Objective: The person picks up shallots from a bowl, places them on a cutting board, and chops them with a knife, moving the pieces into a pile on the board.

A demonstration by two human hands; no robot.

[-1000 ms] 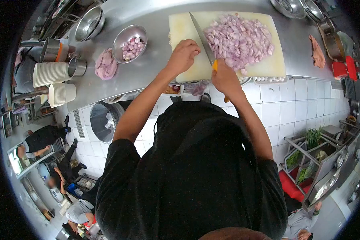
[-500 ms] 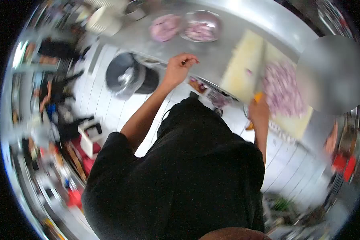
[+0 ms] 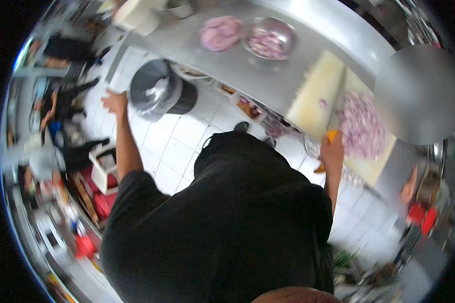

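Note:
My right hand [image 3: 332, 154] is closed around the yellow handle of a knife [image 3: 332, 136]. The blade points away from me over the pale cutting board [image 3: 311, 91], beside a heap of chopped purple-white pieces [image 3: 364, 123] that look like red onion. One small purple piece [image 3: 323, 103] lies on the board left of the blade. Far out to the left, my left hand [image 3: 115, 102] is stretched out with its fingers apart, beside the rim of a dark bin [image 3: 139, 86] lined with a clear bag. I see nothing held in it.
On the steel counter [image 3: 268, 83] stand a metal bowl [image 3: 286, 35] of purple-white pieces and a pink bundle [image 3: 221, 33]. Crates with onions [image 3: 250, 108] sit under the counter edge. Other people [image 3: 68, 48] are at the left. Another person's arm [image 3: 409, 186] shows at the right.
My left hand has swung left from the counter's front edge to beside the bin, and its fingers have spread. My right hand still grips the knife at the board. The view has shifted slightly.

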